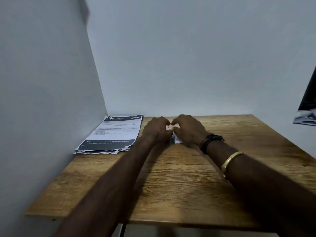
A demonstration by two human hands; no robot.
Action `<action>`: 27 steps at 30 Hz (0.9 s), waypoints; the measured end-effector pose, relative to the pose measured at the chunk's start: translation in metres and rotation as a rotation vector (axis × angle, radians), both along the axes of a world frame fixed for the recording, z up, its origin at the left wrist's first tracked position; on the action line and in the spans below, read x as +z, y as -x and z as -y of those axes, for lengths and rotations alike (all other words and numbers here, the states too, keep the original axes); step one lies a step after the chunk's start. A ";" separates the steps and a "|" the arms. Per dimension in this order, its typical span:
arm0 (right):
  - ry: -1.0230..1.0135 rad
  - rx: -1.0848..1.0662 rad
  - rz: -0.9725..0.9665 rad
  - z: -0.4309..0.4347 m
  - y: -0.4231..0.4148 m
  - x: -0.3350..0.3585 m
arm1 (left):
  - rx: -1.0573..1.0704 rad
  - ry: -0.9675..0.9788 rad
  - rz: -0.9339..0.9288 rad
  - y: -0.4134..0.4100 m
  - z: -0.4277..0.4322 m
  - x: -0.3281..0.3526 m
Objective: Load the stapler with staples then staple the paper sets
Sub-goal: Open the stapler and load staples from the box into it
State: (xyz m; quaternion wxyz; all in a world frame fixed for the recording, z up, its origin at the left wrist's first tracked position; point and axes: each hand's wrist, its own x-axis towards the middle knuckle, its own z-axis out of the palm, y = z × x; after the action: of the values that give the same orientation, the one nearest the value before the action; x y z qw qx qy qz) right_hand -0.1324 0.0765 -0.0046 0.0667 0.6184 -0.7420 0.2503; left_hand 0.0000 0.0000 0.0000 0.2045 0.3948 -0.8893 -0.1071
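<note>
Both hands meet at the far middle of the wooden table [179, 182]. My left hand [156, 130] and my right hand [188, 130] are curled around a small blue and white object [176, 140], probably a staple box, that shows only between and below the fingers. Most of it is hidden by the hands. I see no stapler. A stack of printed paper sets [112, 134] with dark header and footer bands lies at the table's far left corner, just left of my left hand.
White walls close the table on the left and at the back. A dark object with printed sheets [307, 113] hangs in at the right edge, beyond the table. The right wrist wears a black band and a gold bangle.
</note>
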 end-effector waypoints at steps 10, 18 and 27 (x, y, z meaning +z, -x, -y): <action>-0.080 0.000 0.078 -0.001 -0.004 -0.018 | 0.045 -0.072 0.017 -0.003 -0.004 -0.020; -0.017 -0.004 0.083 0.003 0.000 -0.023 | 0.080 -0.032 -0.202 -0.005 0.002 -0.029; 0.219 0.096 0.055 0.011 0.006 -0.019 | 0.017 -0.263 -0.624 -0.004 0.009 -0.018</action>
State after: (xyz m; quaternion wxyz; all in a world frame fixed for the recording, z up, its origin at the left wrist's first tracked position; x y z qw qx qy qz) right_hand -0.1387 0.0660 -0.0235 0.1014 0.6351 -0.6812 0.3497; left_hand 0.0042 -0.0094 -0.0184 0.4152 0.3734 -0.7590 -0.3348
